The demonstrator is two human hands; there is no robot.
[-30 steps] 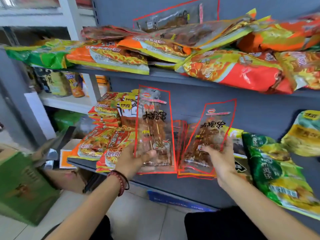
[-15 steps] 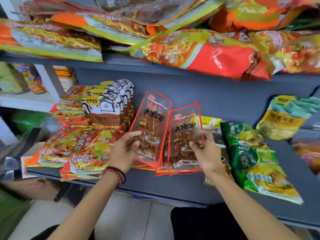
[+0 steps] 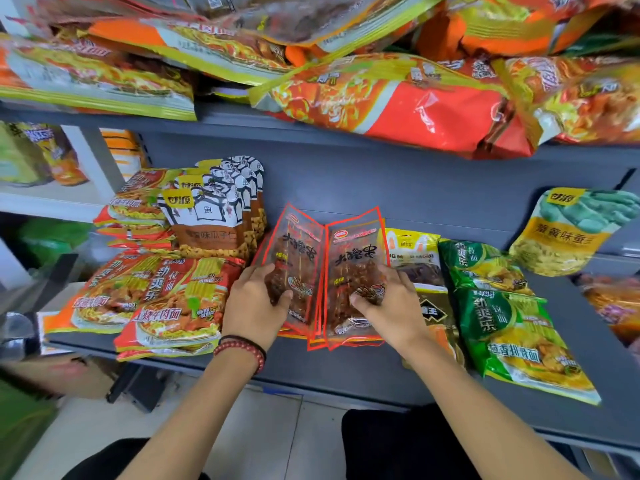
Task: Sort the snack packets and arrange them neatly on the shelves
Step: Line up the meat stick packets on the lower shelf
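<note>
The left forearm [image 3: 187, 420] and the right forearm [image 3: 474, 400] were bare. Around the wrist below the left hand [image 3: 254, 308] ran a bracelet [image 3: 250, 348] of round red beads and, nearer the hand, a thin black band [image 3: 242, 338]. Black clothing [image 3: 398, 445] covered the lap.

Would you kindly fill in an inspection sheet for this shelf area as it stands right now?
Surface: grey lower shelf, mostly covered with packets lying flat.
Job's things: left skewer packet and right skewer packet, side by side on a stack of the same kind.
Clutter: red noodle packets to the left, seed pouches behind them, green noodle packets to the right, heaped packets on the shelf above.
Grips: left hand pinches the left skewer packet; right hand pinches the right skewer packet.
Cables: nothing seen.
Surroundings: white shelf unit at left, tiled floor below.
</note>
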